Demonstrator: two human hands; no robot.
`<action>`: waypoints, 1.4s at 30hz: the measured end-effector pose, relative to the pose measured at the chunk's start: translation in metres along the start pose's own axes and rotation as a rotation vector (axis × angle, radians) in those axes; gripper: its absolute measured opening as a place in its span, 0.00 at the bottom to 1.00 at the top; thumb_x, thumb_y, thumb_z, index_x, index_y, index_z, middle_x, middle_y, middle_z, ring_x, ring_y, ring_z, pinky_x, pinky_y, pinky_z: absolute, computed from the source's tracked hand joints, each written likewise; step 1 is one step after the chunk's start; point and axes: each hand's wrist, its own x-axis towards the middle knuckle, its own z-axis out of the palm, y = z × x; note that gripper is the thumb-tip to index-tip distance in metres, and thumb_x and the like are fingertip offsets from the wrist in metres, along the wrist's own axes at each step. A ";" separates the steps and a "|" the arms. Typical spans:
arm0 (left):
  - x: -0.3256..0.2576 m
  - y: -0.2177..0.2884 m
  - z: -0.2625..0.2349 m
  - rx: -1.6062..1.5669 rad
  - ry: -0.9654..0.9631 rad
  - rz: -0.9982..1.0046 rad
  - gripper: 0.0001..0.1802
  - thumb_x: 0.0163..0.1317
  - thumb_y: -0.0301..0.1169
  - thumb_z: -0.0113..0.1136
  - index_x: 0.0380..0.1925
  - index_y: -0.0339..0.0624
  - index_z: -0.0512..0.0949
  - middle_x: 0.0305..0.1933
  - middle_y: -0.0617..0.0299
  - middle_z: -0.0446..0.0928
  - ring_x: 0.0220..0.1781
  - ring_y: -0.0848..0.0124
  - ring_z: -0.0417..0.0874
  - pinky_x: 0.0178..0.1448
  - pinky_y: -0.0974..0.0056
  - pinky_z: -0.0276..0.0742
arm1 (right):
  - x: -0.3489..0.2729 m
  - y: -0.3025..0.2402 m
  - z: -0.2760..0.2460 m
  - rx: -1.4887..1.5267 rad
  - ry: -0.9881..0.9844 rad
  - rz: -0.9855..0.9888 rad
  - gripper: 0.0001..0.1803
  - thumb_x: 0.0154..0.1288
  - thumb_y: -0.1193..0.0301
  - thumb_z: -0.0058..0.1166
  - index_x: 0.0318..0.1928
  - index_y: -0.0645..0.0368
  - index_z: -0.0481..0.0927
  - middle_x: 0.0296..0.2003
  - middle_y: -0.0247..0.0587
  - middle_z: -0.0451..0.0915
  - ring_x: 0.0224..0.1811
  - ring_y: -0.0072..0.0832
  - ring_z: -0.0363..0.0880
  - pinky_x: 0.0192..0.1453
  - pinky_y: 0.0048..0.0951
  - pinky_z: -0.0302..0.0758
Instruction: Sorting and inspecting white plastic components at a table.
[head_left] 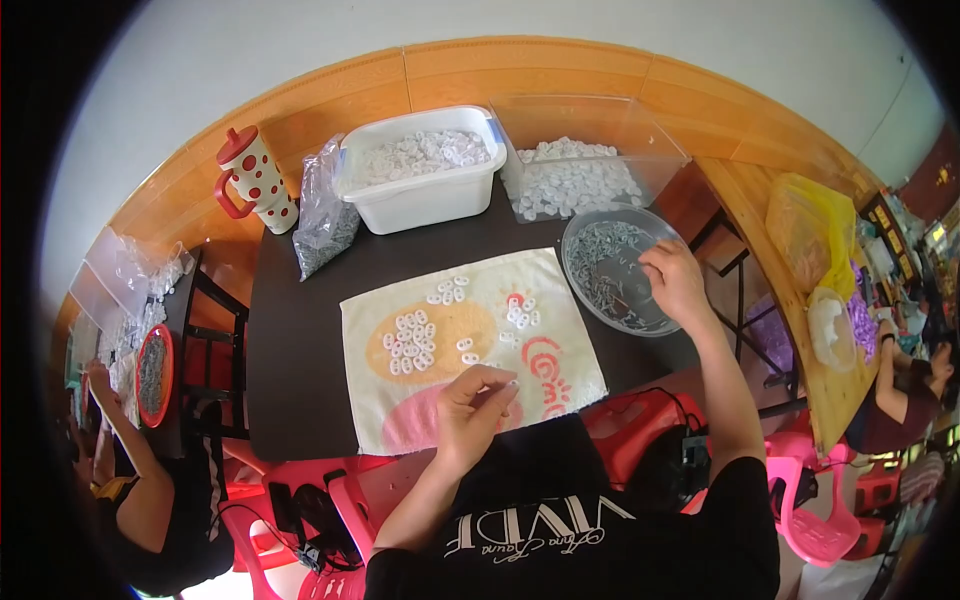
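Note:
My left hand (472, 415) is above the near edge of a patterned cloth (583, 365), its fingers closed in a pinch. Something small and pale shows at the fingertips, too small to name. Over a clear round bowl (572, 262) of small grey metal pieces (602, 262), my right hand (674, 283) has its fingertips pressed together; what they hold, if anything, cannot be made out. On the cloth lie a cluster of small white oval pieces (410, 341) with holes, a smaller group (448, 291) farther back, two single pieces (465, 344) and another group (522, 312) at the right.
At the back stand a white tub (425, 208) and a clear bin (640, 165), both with white pieces. Left of them are a plastic bag (322, 215) of grey pieces and a red-spotted tumbler (265, 185). Other people work at the far left (150, 480) and far right (895, 395).

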 end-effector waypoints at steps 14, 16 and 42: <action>-0.002 -0.016 -0.008 0.115 -0.039 0.117 0.10 0.62 0.11 0.59 0.40 0.34 0.82 0.38 0.63 0.76 0.36 0.78 0.76 0.39 0.74 0.70 | 0.001 -0.011 0.019 0.099 -0.251 -0.084 0.05 0.54 0.82 0.56 0.32 0.60 0.77 0.27 0.47 0.79 0.37 0.49 0.80 0.41 0.46 0.74; 0.000 -0.016 -0.009 0.157 -0.063 0.180 0.10 0.62 0.11 0.59 0.39 0.34 0.82 0.38 0.63 0.76 0.35 0.79 0.76 0.38 0.75 0.70 | -0.001 -0.011 0.023 0.089 -0.280 -0.073 0.05 0.54 0.82 0.55 0.32 0.60 0.77 0.27 0.47 0.79 0.37 0.49 0.80 0.42 0.46 0.74; -0.004 -0.018 -0.010 -0.030 -0.041 0.011 0.18 0.66 0.14 0.57 0.55 0.35 0.78 0.41 0.63 0.81 0.32 0.81 0.79 0.34 0.76 0.76 | -0.037 -0.161 0.043 1.206 -0.469 0.103 0.07 0.65 0.88 0.50 0.42 0.67 0.76 0.39 0.36 0.73 0.37 0.20 0.70 0.42 0.19 0.68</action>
